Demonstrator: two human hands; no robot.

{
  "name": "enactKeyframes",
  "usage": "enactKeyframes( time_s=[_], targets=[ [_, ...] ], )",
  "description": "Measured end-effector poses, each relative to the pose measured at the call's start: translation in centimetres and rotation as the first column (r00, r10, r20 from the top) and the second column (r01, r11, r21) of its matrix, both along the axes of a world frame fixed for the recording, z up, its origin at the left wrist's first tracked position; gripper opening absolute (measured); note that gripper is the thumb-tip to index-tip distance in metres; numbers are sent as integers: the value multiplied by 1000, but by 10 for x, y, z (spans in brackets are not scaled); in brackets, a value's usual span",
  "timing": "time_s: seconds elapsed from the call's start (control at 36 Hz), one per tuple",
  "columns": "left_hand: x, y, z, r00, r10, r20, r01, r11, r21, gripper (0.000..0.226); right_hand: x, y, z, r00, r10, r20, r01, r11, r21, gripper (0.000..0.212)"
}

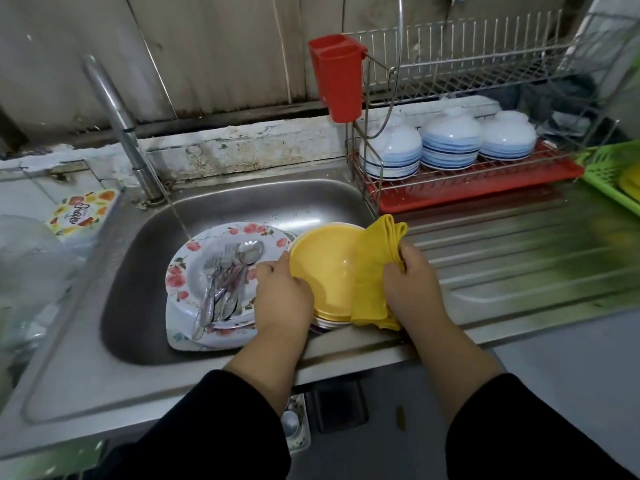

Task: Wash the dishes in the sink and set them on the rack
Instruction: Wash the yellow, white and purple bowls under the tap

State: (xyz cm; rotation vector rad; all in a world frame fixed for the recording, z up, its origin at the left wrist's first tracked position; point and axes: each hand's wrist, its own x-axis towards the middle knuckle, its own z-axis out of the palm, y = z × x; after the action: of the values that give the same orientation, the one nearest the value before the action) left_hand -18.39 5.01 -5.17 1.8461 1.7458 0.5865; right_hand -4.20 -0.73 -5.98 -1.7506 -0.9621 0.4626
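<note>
A yellow bowl [322, 268] sits on a stack of dishes at the right side of the steel sink [221, 206]. My left hand [282, 294] grips the bowl's left rim. My right hand [412, 284] holds a folded yellow cloth [375, 265] against the bowl's right side. Left of the bowl lie floral plates [183, 271] with several spoons and forks [227, 282] piled on top. A thin stream of water runs from the tap [117, 123] onto the plates. The wire dish rack [460, 98] stands at the back right, with upturned white and blue bowls [450, 140] on its lower tier.
A red cutlery holder [337, 77] hangs on the rack's left end, and a red drip tray [485, 183] lies under it. A green basket [613, 171] is at the far right. The ribbed drainboard [519, 251] lies right of the sink. A printed box [83, 211] sits at the left.
</note>
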Motion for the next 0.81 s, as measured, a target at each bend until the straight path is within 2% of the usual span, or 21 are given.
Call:
enactKeyframes(
  time_s=[0.08, 0.22, 0.42, 0.67, 0.81],
  targets=[
    [-1, 1, -1, 1000, 4, 5, -4, 1000, 15, 52, 0, 0, -1, 1000, 2, 16, -2, 1000, -8, 7],
    [-4, 0, -1, 999, 16, 51, -19, 999, 51, 49, -1, -1, 2, 1000, 29, 2, -29, 999, 22, 23],
    [-4, -2, 0, 991, 35, 132, -43, 997, 64, 47, 0, 2, 0, 999, 41, 8, -41, 998, 45, 18],
    [-2, -3, 0, 966, 40, 254, -79, 987, 143, 45, -1, 2, 1, 995, 78, -67, -68, 989, 134, 36],
    [-2, -1, -2, 970, 37, 241, -75, 986, 152, 43, -1, 2, 2, 992, 86, -97, -72, 987, 141, 35]
  ],
)
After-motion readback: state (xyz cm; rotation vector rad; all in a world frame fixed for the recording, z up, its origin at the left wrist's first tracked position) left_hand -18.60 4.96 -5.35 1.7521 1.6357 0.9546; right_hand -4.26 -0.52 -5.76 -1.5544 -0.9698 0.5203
